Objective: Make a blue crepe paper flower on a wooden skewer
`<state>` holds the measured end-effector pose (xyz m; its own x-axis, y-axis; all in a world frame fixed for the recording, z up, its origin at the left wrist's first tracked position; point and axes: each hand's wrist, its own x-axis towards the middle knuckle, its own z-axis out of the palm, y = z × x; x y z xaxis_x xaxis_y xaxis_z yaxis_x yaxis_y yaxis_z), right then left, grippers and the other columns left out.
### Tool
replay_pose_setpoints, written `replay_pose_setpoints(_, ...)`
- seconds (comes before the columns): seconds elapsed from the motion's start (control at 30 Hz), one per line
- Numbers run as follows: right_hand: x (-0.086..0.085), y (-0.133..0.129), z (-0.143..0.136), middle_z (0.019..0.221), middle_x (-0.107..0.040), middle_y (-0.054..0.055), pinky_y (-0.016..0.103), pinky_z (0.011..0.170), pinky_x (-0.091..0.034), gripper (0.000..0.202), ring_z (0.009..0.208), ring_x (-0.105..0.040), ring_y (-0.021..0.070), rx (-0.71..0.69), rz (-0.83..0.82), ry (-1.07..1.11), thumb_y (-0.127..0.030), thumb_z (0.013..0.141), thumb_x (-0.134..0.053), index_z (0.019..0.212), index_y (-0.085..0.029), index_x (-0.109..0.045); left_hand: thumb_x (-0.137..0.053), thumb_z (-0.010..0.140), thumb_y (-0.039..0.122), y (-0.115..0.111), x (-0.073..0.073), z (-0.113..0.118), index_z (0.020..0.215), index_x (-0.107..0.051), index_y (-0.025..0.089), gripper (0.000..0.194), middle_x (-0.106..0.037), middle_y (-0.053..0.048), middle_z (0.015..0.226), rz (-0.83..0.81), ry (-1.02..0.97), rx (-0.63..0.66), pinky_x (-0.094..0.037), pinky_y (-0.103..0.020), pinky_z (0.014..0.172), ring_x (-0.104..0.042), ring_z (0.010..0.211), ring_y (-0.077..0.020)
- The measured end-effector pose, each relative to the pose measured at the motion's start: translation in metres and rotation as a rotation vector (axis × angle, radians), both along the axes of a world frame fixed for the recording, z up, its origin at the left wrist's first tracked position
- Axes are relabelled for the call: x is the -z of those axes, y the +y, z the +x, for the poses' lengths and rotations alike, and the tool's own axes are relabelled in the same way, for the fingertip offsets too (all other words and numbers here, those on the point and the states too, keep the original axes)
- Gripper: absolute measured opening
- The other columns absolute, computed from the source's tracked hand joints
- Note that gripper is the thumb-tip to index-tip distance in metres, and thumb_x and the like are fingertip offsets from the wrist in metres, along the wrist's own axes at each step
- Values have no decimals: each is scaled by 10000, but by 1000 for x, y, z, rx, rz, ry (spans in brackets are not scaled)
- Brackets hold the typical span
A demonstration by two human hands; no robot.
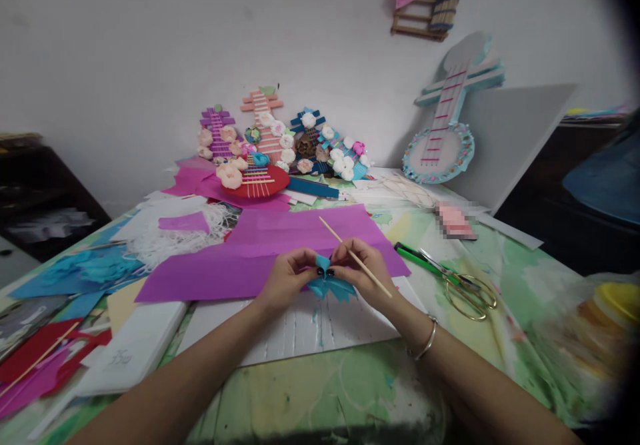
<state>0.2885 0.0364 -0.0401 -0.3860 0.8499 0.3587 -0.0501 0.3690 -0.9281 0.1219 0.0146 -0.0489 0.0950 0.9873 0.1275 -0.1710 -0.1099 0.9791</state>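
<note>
Both hands meet over the middle of the table. My left hand (287, 278) pinches one side of a small piece of blue crepe paper (333, 288) between thumb and finger. The other side of the paper is pinched by my right hand (365, 272), which also carries a thin wooden stick (367, 268) slanting across its fingers. The blue paper is gathered at the top and fans out below the thumbs. Beneath the hands lie purple paper (210, 275) and a white board (280, 338) with glossy streaks.
Gold-handled scissors (470, 295) and a green cutter (417, 257) lie to the right. White shredded strands (165, 238), blue crepe paper (95, 265) and a white box (135, 352) are at left. Decorated instrument-shaped crafts (267, 132) stand along the wall. A yellow-lidded jar (617, 305) is far right.
</note>
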Motion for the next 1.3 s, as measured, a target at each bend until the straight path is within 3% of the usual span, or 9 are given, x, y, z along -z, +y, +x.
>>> replay_pose_setpoints(0.27, -2, -1, -1, 642, -473, -40, 210, 520, -365, 214, 582, -451, 88, -103, -74, -7, -189, 631, -691, 718, -175, -496, -788, 544, 303, 2, 2, -1, 676, -635, 133, 264, -617, -3, 620, 21, -5, 25, -426, -203, 505, -548, 546, -102)
replay_pose_setpoints(0.57, 4, 4, 1, 617, -470, -47, 197, 480, -345, 192, 543, -433, 79, -75, -101, -14, -172, 650, -660, 722, -177, -482, -715, 644, 255, 2, 6, -4, 734, -602, 141, 185, -612, -10, 690, 80, 113, 29, -439, -227, 569, -567, 617, -122)
replay_pose_setpoints(0.77, -1, 2, 1, 666, -506, -31, 205, 513, -376, 198, 588, -458, 88, -27, -71, -104, -141, 613, -672, 709, -170, -501, -610, 720, 184, -4, 2, -1, 762, -588, 143, 63, -611, -23, 727, 164, 307, -64, -448, -244, 630, -575, 679, -137)
replay_pose_setpoints(1.0, 5, 7, 1, 622, -463, -44, 194, 501, -344, 179, 565, -424, 85, -40, -92, -91, -123, 637, -606, 706, -178, -450, -580, 702, 145, -2, 5, -1, 750, -596, 150, 51, -619, -18, 728, 217, 381, -126, -453, -244, 634, -576, 674, -135)
replay_pose_setpoints(1.3, 8, 13, 9, 727, -483, -21, 226, 585, -350, 218, 665, -445, 109, -94, -54, -133, -94, 643, -567, 785, -193, -434, -578, 714, 137, -7, 2, -1, 751, -597, 147, 43, -607, -30, 746, 338, 504, -89, -440, -278, 708, -552, 735, -151)
